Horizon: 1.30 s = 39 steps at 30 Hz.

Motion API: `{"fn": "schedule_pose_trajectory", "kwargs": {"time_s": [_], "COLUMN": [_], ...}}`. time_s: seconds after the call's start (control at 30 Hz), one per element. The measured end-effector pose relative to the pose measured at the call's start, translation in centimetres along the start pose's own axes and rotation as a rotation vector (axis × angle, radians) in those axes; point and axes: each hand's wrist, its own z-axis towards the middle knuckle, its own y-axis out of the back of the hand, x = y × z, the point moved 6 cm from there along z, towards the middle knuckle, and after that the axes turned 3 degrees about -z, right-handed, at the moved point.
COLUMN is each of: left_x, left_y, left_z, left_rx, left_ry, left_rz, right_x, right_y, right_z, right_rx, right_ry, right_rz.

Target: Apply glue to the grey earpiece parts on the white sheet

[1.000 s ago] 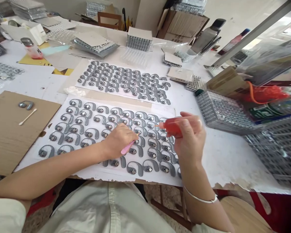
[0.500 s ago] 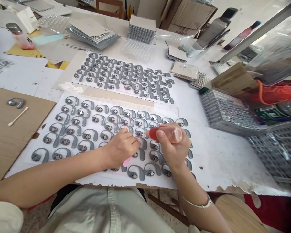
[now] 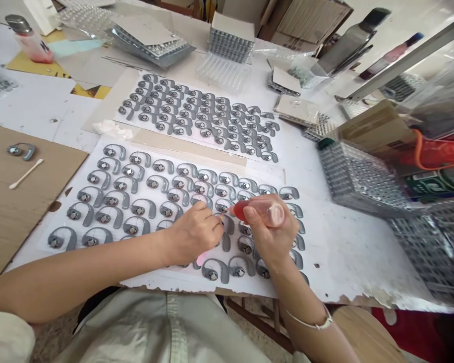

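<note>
My right hand [image 3: 274, 234] is closed around a small squeeze bottle [image 3: 263, 212] of red liquid, held nearly level with its nozzle pointing left. My left hand [image 3: 194, 229] is closed on a thin pink-handled tool [image 3: 201, 258]. Its orange-looking tip shows beside the fingers, close to the nozzle; its exact kind is hidden. Below both hands, grey ear-hook earphone parts [image 3: 139, 207] lie in rows on a white sheet [image 3: 136, 252]. The nozzle is over one part [image 3: 224, 207] in the middle rows; whether it touches is too small to tell.
A second sheet of ear-hook parts [image 3: 191, 108] lies farther back. On cardboard at left are one ear-hook part [image 3: 20, 150] and a cotton swab [image 3: 25, 174]. A capped bottle [image 3: 28, 40] stands at back left. Stacked clear trays [image 3: 363, 176] line the right side.
The view has shifted slightly. Both hands keep their grips, and the bottle's nozzle stays close to the left fingers over the same area of the sheet.
</note>
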Motion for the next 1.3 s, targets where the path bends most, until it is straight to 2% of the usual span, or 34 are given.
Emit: {"fn": "schedule_pose_trajectory", "kwargs": {"time_s": [0.43, 0.63, 1.3], "left_x": [0.34, 0.46, 0.66], "left_y": [0.13, -0.28, -0.22], "left_z": [-0.06, -0.22, -0.23], "left_rx": [0.020, 0.070, 0.057], "left_ry": [0.029, 0.052, 0.055], "left_rz": [-0.055, -0.087, -0.118], "right_x": [0.18, 0.05, -0.28], "right_y": [-0.04, 0.02, 0.20], "right_z": [-0.05, -0.18, -0.34], "right_rx": [-0.014, -0.025, -0.071], "right_ry": [0.022, 0.009, 0.042], "right_rz": [-0.044, -0.026, 0.001]}}
